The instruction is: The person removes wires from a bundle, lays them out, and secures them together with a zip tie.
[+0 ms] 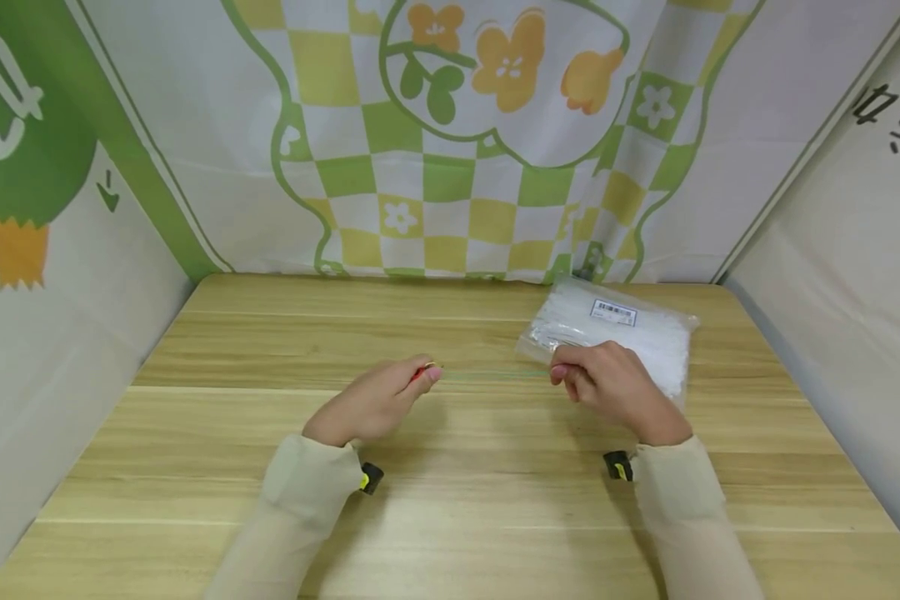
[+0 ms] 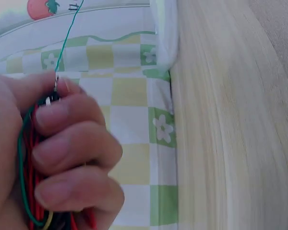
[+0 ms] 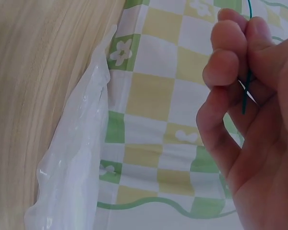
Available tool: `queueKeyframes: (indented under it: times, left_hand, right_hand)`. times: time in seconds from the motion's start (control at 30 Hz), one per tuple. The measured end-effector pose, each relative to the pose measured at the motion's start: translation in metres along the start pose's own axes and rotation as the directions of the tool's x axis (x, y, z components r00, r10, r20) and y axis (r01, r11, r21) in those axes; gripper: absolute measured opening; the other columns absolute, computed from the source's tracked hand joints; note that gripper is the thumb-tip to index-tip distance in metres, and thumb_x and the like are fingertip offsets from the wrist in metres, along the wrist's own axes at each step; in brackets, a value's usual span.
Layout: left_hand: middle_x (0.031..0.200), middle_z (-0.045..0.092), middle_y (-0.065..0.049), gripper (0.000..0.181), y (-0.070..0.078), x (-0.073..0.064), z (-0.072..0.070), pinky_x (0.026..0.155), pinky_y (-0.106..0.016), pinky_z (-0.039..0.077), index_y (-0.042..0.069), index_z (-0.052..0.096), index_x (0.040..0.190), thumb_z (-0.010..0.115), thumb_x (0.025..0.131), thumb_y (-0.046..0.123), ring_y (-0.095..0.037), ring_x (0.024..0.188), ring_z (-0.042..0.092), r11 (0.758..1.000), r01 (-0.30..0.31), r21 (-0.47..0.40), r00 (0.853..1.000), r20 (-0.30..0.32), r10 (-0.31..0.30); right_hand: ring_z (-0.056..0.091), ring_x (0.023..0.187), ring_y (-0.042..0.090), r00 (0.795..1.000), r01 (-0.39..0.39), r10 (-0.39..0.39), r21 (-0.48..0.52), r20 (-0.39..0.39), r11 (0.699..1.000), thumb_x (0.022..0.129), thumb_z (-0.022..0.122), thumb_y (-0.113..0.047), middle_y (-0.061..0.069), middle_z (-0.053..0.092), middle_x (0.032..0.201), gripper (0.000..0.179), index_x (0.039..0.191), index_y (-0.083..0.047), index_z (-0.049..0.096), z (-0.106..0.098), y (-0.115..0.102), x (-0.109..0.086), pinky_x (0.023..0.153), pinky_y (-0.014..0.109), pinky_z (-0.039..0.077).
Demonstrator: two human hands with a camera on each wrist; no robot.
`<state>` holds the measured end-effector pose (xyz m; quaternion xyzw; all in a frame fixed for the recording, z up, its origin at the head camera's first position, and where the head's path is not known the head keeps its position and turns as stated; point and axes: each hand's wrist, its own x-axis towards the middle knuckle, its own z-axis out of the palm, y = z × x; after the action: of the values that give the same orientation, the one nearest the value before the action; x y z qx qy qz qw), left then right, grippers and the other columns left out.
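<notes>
My left hand (image 1: 371, 402) grips a folded bundle of thin wires (image 2: 32, 184), mostly red with some green, yellow and black. Its fingers curl round the bundle, hiding much of it. From between thumb and index finger a thin green wire (image 2: 66, 44) runs out, with a silvery bit at its base. In the head view that wire stretches nearly straight across to my right hand (image 1: 607, 387). There, thumb and fingertips pinch it, and a short green end (image 3: 245, 98) sticks out below them in the right wrist view. Both hands are above the wooden table (image 1: 487, 508).
A clear plastic bag (image 1: 570, 310) of white contents, with a barcode label (image 1: 613, 312), lies at the back right, behind my right hand. A checkered, flowered cloth (image 1: 450, 192) hangs along the table's back edge. White and green cloth panels stand at both sides.
</notes>
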<state>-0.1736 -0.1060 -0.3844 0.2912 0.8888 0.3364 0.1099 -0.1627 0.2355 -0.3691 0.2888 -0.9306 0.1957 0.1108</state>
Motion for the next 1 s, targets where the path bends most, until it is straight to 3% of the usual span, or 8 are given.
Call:
queueKeyframes:
  times: [0.17, 0.27, 0.4, 0.47, 0.53, 0.67, 0.87, 1.0]
  left_hand:
    - [0.075, 0.038, 0.000, 0.041, 0.000, 0.000, -0.002, 0.065, -0.028, 0.034, 0.010, 0.050, 0.092, 0.033, 0.117, 0.039, -0.014, 0.065, 0.033, 0.997, 0.071, -0.024, 0.994, -0.079, -0.073]
    - [0.075, 0.039, 0.000, 0.039, -0.002, 0.000, -0.003, 0.064, -0.027, 0.034, 0.011, 0.050, 0.093, 0.034, 0.117, 0.037, -0.013, 0.065, 0.034, 0.997, 0.066, -0.042, 0.994, -0.085, -0.069]
    - [0.077, 0.042, 0.004, 0.032, -0.005, 0.000, -0.003, 0.068, -0.025, 0.037, 0.009, 0.054, 0.095, 0.043, 0.116, 0.032, -0.009, 0.067, 0.035, 0.998, -0.062, -0.031, 0.998, 0.006, 0.063]
    - [0.078, 0.043, 0.006, 0.029, -0.006, 0.001, -0.003, 0.070, -0.024, 0.037, 0.008, 0.055, 0.096, 0.047, 0.114, 0.029, -0.007, 0.069, 0.035, 0.989, -0.141, -0.034, 0.987, 0.073, 0.143]
    - [0.077, 0.041, 0.007, 0.028, -0.005, 0.001, -0.003, 0.069, -0.023, 0.036, 0.010, 0.054, 0.094, 0.050, 0.114, 0.029, -0.006, 0.069, 0.033, 0.985, -0.164, -0.045, 0.977, 0.134, 0.169]
    - [0.075, 0.035, 0.007, 0.031, -0.003, 0.000, -0.004, 0.067, -0.022, 0.032, 0.015, 0.047, 0.088, 0.050, 0.113, 0.032, -0.006, 0.067, 0.031, 0.987, -0.152, -0.046, 0.968, 0.197, 0.158]
    - [0.074, 0.037, 0.006, 0.030, -0.004, -0.002, -0.007, 0.067, -0.023, 0.034, 0.013, 0.047, 0.088, 0.048, 0.114, 0.029, -0.006, 0.066, 0.032, 0.988, -0.145, -0.059, 0.958, 0.241, 0.155]
    - [0.075, 0.039, 0.006, 0.029, -0.010, -0.008, -0.016, 0.068, -0.023, 0.035, 0.013, 0.048, 0.089, 0.048, 0.114, 0.027, -0.008, 0.067, 0.034, 0.995, -0.089, -0.035, 0.967, 0.238, 0.094]
  right_hand:
    - [0.045, 0.054, -0.003, 1.000, 0.010, -0.010, 0.014, 0.005, 1.000, 0.103, 0.066, -0.009, -0.021, 0.050, 0.059, 0.026, 0.081, -0.024, 0.069, 0.002, -0.004, 0.002, 0.062, 0.026, 0.044]
    - [0.045, 0.055, -0.003, 1.000, 0.016, -0.016, 0.017, 0.000, 1.000, 0.103, 0.065, -0.008, -0.021, 0.051, 0.059, 0.027, 0.082, -0.024, 0.069, 0.001, -0.005, 0.002, 0.062, 0.026, 0.044]
    - [0.045, 0.056, -0.003, 1.000, -0.016, 0.017, 0.027, -0.008, 0.999, 0.104, 0.064, -0.008, -0.020, 0.050, 0.059, 0.028, 0.082, -0.025, 0.068, -0.005, -0.002, -0.001, 0.063, 0.026, 0.043]
    - [0.045, 0.055, -0.002, 0.999, -0.039, 0.039, 0.039, -0.010, 0.999, 0.104, 0.065, -0.009, -0.020, 0.050, 0.059, 0.029, 0.081, -0.026, 0.067, -0.007, 0.001, -0.003, 0.064, 0.026, 0.043]
    - [0.045, 0.055, -0.002, 0.999, -0.050, 0.050, 0.049, -0.006, 0.998, 0.104, 0.064, -0.008, -0.020, 0.051, 0.059, 0.030, 0.081, -0.027, 0.067, -0.008, 0.004, -0.004, 0.064, 0.026, 0.043]
    - [0.046, 0.054, -0.003, 0.999, -0.047, 0.047, 0.060, -0.006, 0.997, 0.105, 0.064, -0.009, -0.020, 0.052, 0.059, 0.030, 0.082, -0.027, 0.068, -0.008, 0.009, -0.004, 0.064, 0.026, 0.044]
    - [0.046, 0.054, -0.003, 0.999, -0.045, 0.046, 0.058, -0.017, 0.997, 0.104, 0.065, -0.009, -0.020, 0.052, 0.058, 0.029, 0.080, -0.025, 0.068, -0.008, 0.012, -0.005, 0.064, 0.026, 0.045]
    - [0.048, 0.056, -0.001, 0.994, -0.102, 0.102, 0.033, -0.028, 0.994, 0.103, 0.062, -0.004, -0.019, 0.051, 0.058, 0.033, 0.078, -0.025, 0.067, -0.012, 0.024, -0.013, 0.067, 0.028, 0.045]
